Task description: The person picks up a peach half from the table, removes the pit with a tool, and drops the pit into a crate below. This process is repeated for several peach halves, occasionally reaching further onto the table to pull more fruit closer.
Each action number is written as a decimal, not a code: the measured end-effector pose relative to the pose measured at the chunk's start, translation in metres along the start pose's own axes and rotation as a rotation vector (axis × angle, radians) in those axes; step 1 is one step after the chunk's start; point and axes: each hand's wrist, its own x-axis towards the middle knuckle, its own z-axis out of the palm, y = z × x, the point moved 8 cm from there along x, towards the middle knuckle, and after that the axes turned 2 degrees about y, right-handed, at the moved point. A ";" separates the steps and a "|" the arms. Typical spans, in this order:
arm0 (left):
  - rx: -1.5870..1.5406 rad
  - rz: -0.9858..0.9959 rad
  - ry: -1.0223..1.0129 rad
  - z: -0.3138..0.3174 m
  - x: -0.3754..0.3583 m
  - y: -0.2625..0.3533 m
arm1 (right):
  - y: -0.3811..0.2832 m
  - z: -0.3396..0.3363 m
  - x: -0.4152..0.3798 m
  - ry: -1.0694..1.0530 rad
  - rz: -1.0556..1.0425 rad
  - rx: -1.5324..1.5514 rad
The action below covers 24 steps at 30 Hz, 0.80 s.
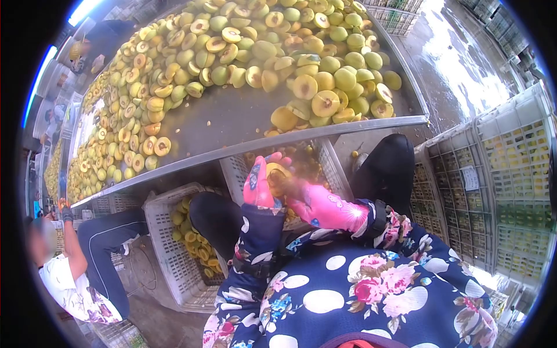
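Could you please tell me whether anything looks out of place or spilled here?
A small yellow piece, likely fruit, lies loose on the floor beside the middle crate, apart from the rest. The floor also shines at upper right, perhaps wet.

Bright glare top right; edges warped, blur near centre.

The metal table has a raised rim along its near edge. Taking 12 o'clock as its far side, halved fruits lie heaped from 8 o'clock round through 12 to 4 o'clock, many touching or overlapping, some cut face up. A bare patch opens at 6 o'clock, holding a few small bits. More bare metal shows at the 4 o'clock corner.
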 end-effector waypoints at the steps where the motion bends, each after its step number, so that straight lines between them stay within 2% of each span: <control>1: 0.066 -0.015 0.029 -0.005 0.001 -0.001 | 0.002 0.002 0.000 -0.016 -0.018 0.001; 6: 0.335 -0.062 0.138 -0.017 0.004 0.001 | 0.013 0.010 0.000 -0.188 0.030 -0.095; 7: 0.307 -0.048 0.141 -0.020 0.006 0.000 | 0.017 0.013 0.002 -0.230 0.055 -0.132; 10: 0.218 0.000 0.126 -0.025 0.012 -0.005 | 0.004 0.016 -0.010 -0.396 0.542 0.433; 13: 0.114 0.055 0.064 -0.015 0.009 -0.004 | 0.006 0.021 -0.010 -0.439 0.616 0.627; 16: -0.003 0.048 0.015 -0.009 0.006 -0.008 | -0.005 0.029 -0.015 -0.509 0.658 1.058; 18: -0.111 -0.011 0.009 -0.009 0.009 -0.015 | -0.002 0.030 -0.017 -0.543 0.622 1.152; 19: -0.087 0.021 0.052 -0.012 0.007 -0.013 | -0.002 0.031 -0.017 -0.560 0.603 1.196; 22: -0.030 0.103 0.198 -0.022 0.001 0.005 | -0.016 0.026 -0.013 -0.599 0.506 0.931; 23: -0.179 0.106 -0.001 -0.025 0.007 0.021 | -0.011 0.024 -0.013 -0.599 0.528 0.863; 24: -0.456 0.170 0.277 -0.073 0.014 0.036 | -0.003 0.023 -0.014 -0.599 0.550 0.793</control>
